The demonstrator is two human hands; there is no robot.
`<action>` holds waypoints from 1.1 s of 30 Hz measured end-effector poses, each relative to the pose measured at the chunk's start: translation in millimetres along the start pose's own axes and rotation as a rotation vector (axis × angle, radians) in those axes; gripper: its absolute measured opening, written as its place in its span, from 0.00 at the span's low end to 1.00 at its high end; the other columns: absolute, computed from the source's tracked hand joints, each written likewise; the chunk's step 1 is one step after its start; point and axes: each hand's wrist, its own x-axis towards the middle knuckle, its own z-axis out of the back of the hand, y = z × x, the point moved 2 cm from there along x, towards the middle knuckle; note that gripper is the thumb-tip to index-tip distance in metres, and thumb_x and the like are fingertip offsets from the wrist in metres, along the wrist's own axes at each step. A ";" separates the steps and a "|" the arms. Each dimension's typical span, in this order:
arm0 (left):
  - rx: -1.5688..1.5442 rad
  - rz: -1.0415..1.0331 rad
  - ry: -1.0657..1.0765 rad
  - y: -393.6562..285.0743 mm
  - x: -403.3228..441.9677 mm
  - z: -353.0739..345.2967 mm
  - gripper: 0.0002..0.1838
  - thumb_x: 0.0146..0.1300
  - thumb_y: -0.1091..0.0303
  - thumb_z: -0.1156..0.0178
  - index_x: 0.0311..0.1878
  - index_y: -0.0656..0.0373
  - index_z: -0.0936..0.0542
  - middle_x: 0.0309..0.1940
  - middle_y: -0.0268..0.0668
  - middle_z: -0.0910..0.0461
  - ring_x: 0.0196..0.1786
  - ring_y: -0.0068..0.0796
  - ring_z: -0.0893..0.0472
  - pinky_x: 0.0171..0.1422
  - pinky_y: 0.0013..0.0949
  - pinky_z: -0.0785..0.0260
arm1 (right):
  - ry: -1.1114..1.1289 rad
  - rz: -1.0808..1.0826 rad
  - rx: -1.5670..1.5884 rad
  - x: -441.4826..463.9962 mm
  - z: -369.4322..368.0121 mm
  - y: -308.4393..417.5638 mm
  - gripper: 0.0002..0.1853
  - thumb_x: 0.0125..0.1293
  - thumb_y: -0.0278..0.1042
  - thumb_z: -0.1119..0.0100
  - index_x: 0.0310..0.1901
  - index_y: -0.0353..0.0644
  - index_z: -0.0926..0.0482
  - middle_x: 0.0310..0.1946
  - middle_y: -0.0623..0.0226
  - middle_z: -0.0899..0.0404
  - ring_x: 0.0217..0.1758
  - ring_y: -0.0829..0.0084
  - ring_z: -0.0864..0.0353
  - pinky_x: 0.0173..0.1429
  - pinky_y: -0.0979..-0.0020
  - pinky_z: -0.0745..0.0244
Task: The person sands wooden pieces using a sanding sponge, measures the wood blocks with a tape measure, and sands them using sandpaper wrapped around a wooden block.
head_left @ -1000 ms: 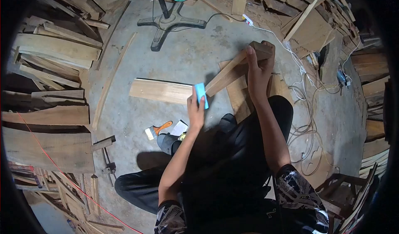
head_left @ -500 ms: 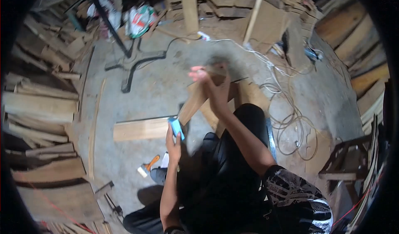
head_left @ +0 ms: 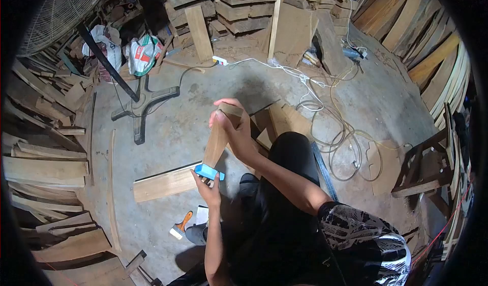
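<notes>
A tapered wooden piece (head_left: 216,144) is raised above the floor, its thick end toward the top of the view. My right hand (head_left: 236,123) is wrapped round that thick end. In my left hand (head_left: 209,190) is a light blue block (head_left: 207,172), pinched between thumb and fingers and touching the narrow lower end of the piece. A flat board (head_left: 165,185) lies on the floor left of the blue block. Below it is a paintbrush (head_left: 181,225) with an orange handle, beside a white paper (head_left: 202,215) near my foot.
A black fan stand (head_left: 145,103) rests on the floor at the upper left. Coiled cables (head_left: 345,148) lie to the right, near a dark wooden stool (head_left: 424,184). Wood pieces (head_left: 284,119) sit beside my knee, and stacked planks (head_left: 46,171) line the left side.
The view has shifted up and right. The wooden piece has turned to a steeper angle, and my right hand's grip on its thick end has changed. The blue block now lies across its lower end.
</notes>
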 end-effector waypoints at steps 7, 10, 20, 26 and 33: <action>-0.094 0.049 0.028 14.3 0.2 -0.1 0.55 0.57 0.68 0.28 0.77 0.65 0.57 0.64 0.56 0.32 0.61 0.43 0.25 0.64 0.39 0.32 | 0.029 0.090 -0.045 -4.4 1.3 -4.2 0.28 0.72 0.60 0.49 0.52 0.38 0.29 0.31 0.65 0.22 0.38 0.76 0.22 0.44 0.72 0.27; -0.054 0.066 0.014 16.5 0.7 0.2 0.54 0.58 0.69 0.28 0.78 0.64 0.58 0.64 0.56 0.32 0.60 0.43 0.25 0.63 0.39 0.31 | 0.061 0.078 -0.017 -5.5 0.8 -6.4 0.34 0.70 0.69 0.55 0.52 0.38 0.29 0.32 0.65 0.21 0.38 0.75 0.22 0.45 0.72 0.28; -0.116 0.089 0.018 18.9 -1.2 -0.3 0.54 0.58 0.70 0.29 0.78 0.63 0.58 0.60 0.55 0.29 0.57 0.40 0.24 0.60 0.37 0.29 | 0.070 -0.004 0.150 -10.8 3.4 -6.5 0.33 0.76 0.64 0.68 0.53 0.37 0.27 0.36 0.63 0.22 0.41 0.74 0.23 0.50 0.72 0.29; -0.106 0.084 -0.007 25.0 0.5 -3.5 0.54 0.58 0.67 0.28 0.77 0.65 0.57 0.62 0.56 0.30 0.59 0.41 0.24 0.58 0.39 0.27 | 0.010 -0.015 0.087 -9.8 5.3 -10.3 0.38 0.73 0.68 0.71 0.51 0.37 0.26 0.35 0.64 0.21 0.40 0.74 0.22 0.47 0.72 0.29; -0.071 -0.031 0.023 -129.0 -0.3 -9.3 0.49 0.61 0.62 0.30 0.75 0.70 0.50 0.60 0.54 0.29 0.57 0.36 0.24 0.59 0.38 0.30 | 0.012 -0.148 0.225 -9.1 9.0 -19.3 0.39 0.74 0.67 0.72 0.59 0.36 0.28 0.43 0.63 0.20 0.49 0.70 0.22 0.58 0.67 0.29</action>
